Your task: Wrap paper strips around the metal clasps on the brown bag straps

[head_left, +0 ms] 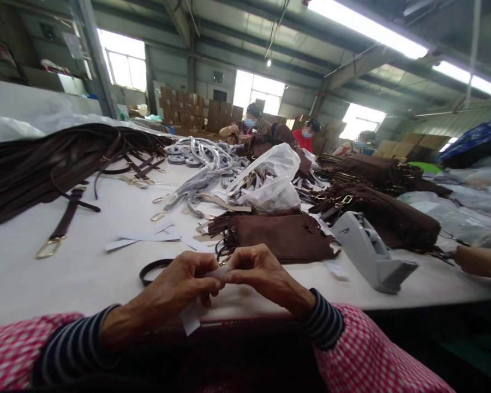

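Above the table's front edge, my left hand point(169, 292) and my right hand point(265, 275) meet, fingers pinched together. Between their fingertips is a thin white paper strip point(191, 319), with one end hanging below my left hand. A dark strap point(149, 268) curves out behind my left hand; whether the hand touches it is hidden. Just beyond my fingers lies a flat brown fringed bag point(284, 237). Loose white paper strips point(145, 239) lie on the table past my left hand. A grey tape dispenser point(372, 256) stands to the right of my right hand.
Brown straps with metal buckles point(65, 164) are heaped at the left. Plastic-wrapped grey straps point(204, 158) and a clear plastic bag point(270, 177) lie mid-table. More brown bags point(384, 215) are stacked at right, near another person's hand point(478, 262). Several co-workers sit across the table.
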Tool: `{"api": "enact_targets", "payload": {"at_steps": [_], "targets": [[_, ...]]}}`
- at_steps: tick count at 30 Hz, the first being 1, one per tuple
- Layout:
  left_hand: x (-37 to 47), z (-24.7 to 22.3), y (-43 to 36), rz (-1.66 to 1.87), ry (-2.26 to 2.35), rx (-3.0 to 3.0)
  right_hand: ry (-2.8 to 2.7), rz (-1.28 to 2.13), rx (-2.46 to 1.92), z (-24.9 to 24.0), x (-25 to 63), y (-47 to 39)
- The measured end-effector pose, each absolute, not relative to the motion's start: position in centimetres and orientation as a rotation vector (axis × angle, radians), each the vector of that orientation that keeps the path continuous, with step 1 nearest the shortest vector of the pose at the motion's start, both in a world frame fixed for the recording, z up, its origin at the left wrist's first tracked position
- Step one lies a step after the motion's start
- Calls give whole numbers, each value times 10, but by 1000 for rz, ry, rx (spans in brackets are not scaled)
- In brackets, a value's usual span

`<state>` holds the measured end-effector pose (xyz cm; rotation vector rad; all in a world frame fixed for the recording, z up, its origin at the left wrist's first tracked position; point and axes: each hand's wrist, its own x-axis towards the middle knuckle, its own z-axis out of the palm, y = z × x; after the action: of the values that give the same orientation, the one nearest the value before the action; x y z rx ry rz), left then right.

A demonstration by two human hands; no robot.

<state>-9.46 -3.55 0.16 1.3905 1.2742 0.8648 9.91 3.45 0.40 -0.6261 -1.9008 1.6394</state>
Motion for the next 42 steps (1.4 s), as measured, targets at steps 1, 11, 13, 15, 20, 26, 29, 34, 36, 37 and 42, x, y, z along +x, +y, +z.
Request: {"api": "enact_targets", "payload": {"at_steps": [1,11,13,15,20,26,29,34,36,37,42], "targets": [[-95,1,-36,865,1281,1392,-1881,1627,-635,2,98,33],[-113,-13,-50,818,1281,1245,-2334,919,-723,11,111,34],[-118,-11,-52,803,1316,1251,-2539,610,-738,10,113,36],[-122,-9,-54,783,1333,1263,-2743,301,-751,7,111,36],[-123,-6,-55,765,1337,1304,-2866,20,-741,1,102,34],[-124,-8,-50,797,1297,1259,-2705,530,-677,2,111,47],[-125,-6,-49,811,1326,1262,-2471,912,-711,-1,117,55],[-120,-4,-46,808,1357,1253,-2283,1264,-754,2,121,57],[-116,-5,-44,798,1386,1223,-2325,1237,-713,4,122,56],[-114,-6,-42,794,1400,1207,-2350,1212,-688,4,122,56],[-108,-8,-38,792,1433,1202,-2417,1051,-606,-1,122,54]]}}
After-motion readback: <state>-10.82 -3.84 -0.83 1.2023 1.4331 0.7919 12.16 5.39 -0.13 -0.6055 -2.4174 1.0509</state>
